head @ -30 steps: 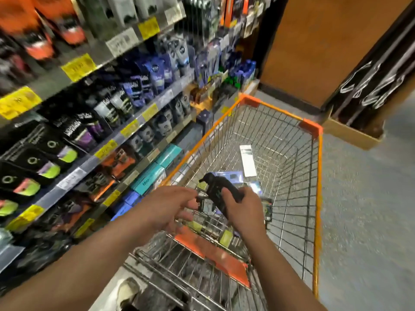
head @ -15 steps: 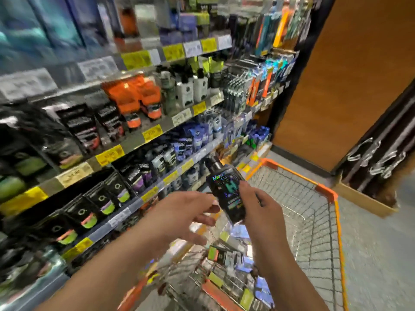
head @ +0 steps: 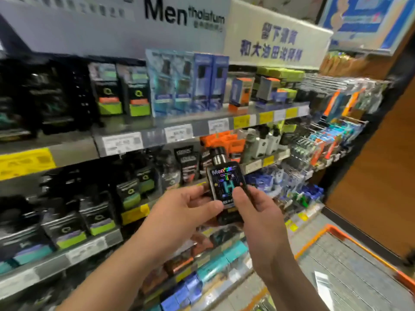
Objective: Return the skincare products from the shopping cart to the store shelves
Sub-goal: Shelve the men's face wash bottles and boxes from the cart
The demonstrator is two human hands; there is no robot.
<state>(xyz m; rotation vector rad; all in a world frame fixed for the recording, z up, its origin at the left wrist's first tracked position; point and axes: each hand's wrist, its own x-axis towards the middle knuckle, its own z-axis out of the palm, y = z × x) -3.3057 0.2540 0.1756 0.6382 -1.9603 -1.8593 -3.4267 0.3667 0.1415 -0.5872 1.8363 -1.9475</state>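
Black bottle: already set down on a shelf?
No, the black bottle is held up before the shelves by the left hand and right hand.

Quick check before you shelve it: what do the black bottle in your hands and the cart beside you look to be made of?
The black rectangular bottle, held in both the left hand and right hand, looks like glossy plastic with a holographic foil label that glints in rainbow colours; its silver cap could be metal or metallised plastic. The wire shopping cart looks like bare metal mesh with an orange, probably plastic, rim.

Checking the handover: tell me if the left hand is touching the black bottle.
Touching. The head view shows the left hand's fingertips on the black bottle, which the right hand also grips.
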